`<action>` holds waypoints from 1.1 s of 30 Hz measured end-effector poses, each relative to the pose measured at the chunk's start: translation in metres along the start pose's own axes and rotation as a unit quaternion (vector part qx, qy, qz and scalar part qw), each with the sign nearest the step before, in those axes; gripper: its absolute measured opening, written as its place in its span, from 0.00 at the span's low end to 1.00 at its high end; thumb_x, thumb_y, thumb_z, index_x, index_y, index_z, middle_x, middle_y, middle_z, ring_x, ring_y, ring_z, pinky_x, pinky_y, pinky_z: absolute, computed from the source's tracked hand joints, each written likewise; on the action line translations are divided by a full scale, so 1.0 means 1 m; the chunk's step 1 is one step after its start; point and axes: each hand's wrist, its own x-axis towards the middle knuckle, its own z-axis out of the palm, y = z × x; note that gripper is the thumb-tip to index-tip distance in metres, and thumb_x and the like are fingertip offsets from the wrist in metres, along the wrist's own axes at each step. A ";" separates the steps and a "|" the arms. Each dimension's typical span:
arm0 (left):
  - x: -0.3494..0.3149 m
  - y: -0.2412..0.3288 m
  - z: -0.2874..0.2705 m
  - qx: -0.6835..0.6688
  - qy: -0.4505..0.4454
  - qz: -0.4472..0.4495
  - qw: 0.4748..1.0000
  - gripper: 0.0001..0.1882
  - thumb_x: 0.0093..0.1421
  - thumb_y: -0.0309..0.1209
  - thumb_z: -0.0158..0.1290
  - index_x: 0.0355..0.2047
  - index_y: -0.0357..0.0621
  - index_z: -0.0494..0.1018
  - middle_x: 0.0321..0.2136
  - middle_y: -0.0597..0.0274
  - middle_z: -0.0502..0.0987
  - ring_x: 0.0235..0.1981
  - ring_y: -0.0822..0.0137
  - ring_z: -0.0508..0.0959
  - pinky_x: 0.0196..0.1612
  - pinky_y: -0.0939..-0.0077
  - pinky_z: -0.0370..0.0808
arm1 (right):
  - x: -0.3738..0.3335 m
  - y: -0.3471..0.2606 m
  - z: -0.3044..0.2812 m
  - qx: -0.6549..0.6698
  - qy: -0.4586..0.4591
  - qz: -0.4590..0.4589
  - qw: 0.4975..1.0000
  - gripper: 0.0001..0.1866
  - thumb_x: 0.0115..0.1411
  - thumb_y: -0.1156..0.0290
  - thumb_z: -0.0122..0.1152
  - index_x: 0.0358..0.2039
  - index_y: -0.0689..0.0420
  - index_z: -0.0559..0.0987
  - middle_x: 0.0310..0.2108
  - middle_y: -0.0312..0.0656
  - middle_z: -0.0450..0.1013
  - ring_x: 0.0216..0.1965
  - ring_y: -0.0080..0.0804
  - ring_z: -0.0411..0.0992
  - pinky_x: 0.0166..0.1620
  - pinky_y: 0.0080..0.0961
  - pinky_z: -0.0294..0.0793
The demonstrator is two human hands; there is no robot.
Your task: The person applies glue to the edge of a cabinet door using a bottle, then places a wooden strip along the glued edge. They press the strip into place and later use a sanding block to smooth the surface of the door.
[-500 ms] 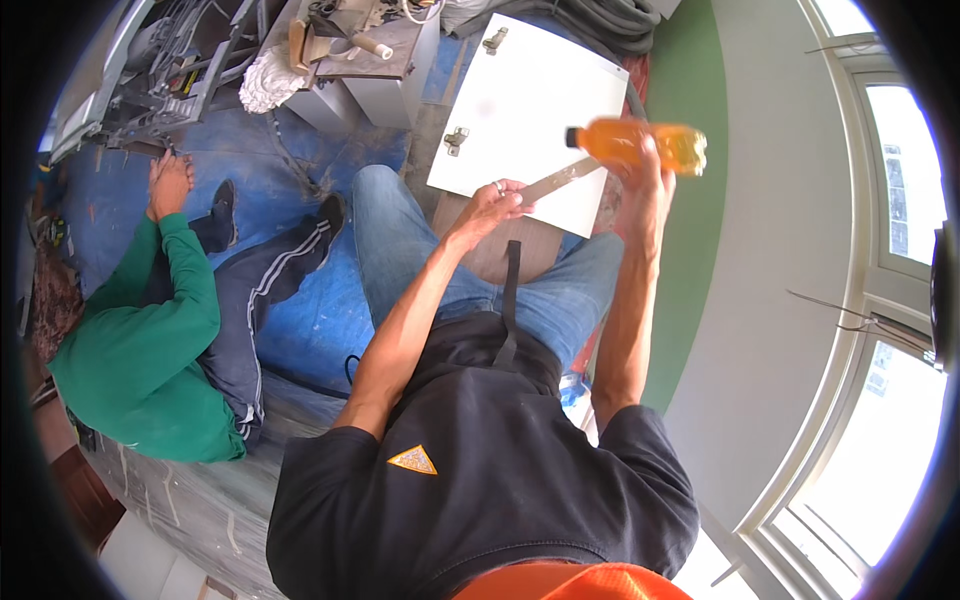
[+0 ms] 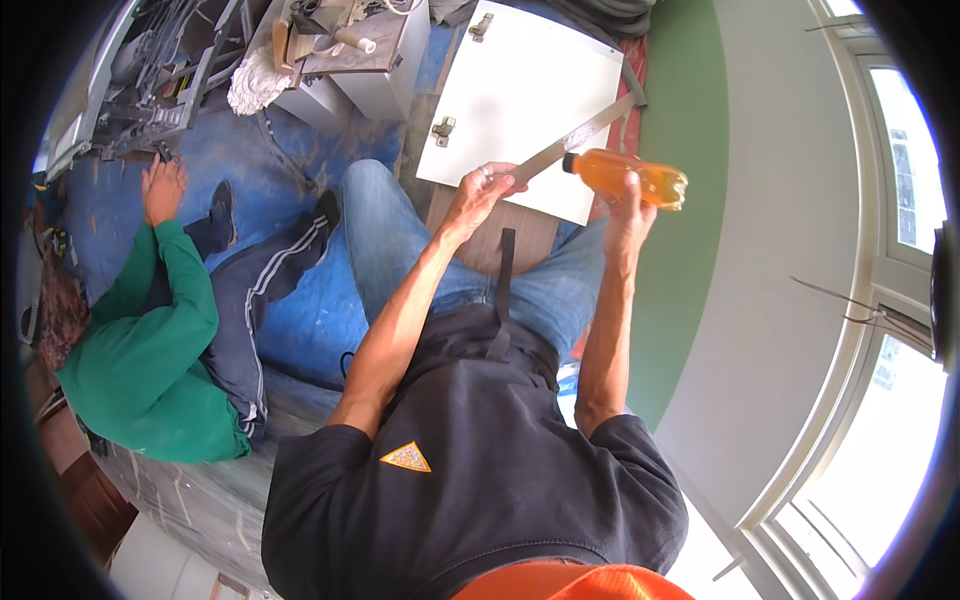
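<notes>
My right hand [image 2: 628,212] grips a plastic bottle of orange liquid [image 2: 632,178] and holds it sideways above my right knee. My left hand [image 2: 483,190] is closed on one end of a long flat metal strip [image 2: 580,135] that slants up to the right across a white cabinet door panel [image 2: 525,95]. The panel lies on the floor in front of my knees, with two hinges [image 2: 445,130] on its left edge. The bottle's capped end points toward the strip.
A person in a green top [image 2: 150,350] and dark striped trousers sits on the blue floor covering [image 2: 320,310] at my left, one hand on the floor. White boxes with tools [image 2: 350,50] and a metal frame [image 2: 160,80] stand ahead. A green wall and windows [image 2: 900,200] run along the right.
My right hand has lowered the bottle slightly and brought it nearer the metal strip. My left hand keeps its hold on the strip.
</notes>
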 end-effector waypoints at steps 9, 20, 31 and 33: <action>-0.004 -0.004 0.004 -0.043 0.075 -0.052 0.995 0.16 0.67 0.33 0.58 0.50 0.37 0.75 0.38 0.57 0.84 0.40 0.71 0.82 0.46 0.78 0.77 | -0.012 0.021 0.033 -0.194 -0.064 -0.046 0.978 0.24 0.61 0.58 0.74 0.48 0.65 0.81 0.43 0.43 0.80 0.45 0.33 0.78 0.49 0.31 0.79; -0.004 -0.012 0.000 -0.005 0.087 -0.020 0.996 0.17 0.68 0.32 0.58 0.49 0.29 0.74 0.38 0.52 0.83 0.40 0.67 0.83 0.46 0.75 0.79 | -0.005 0.032 0.036 -0.275 -0.137 -0.050 0.951 0.23 0.63 0.59 0.72 0.49 0.65 0.79 0.43 0.44 0.78 0.44 0.32 0.77 0.48 0.30 0.79; -0.002 -0.018 -0.002 0.016 0.081 -0.014 0.997 0.12 0.67 0.30 0.58 0.47 0.37 0.78 0.37 0.60 0.84 0.39 0.73 0.81 0.44 0.77 0.77 | 0.002 0.032 0.036 -0.264 -0.104 -0.052 0.957 0.24 0.60 0.58 0.74 0.48 0.64 0.82 0.41 0.45 0.81 0.43 0.32 0.78 0.47 0.31 0.79; -0.004 -0.019 -0.004 0.006 0.080 -0.026 0.996 0.13 0.67 0.31 0.58 0.48 0.36 0.78 0.38 0.60 0.84 0.38 0.73 0.81 0.45 0.77 0.77 | 0.008 0.032 0.035 -0.270 -0.091 -0.043 0.958 0.25 0.61 0.57 0.73 0.48 0.66 0.81 0.41 0.48 0.81 0.45 0.35 0.79 0.49 0.33 0.79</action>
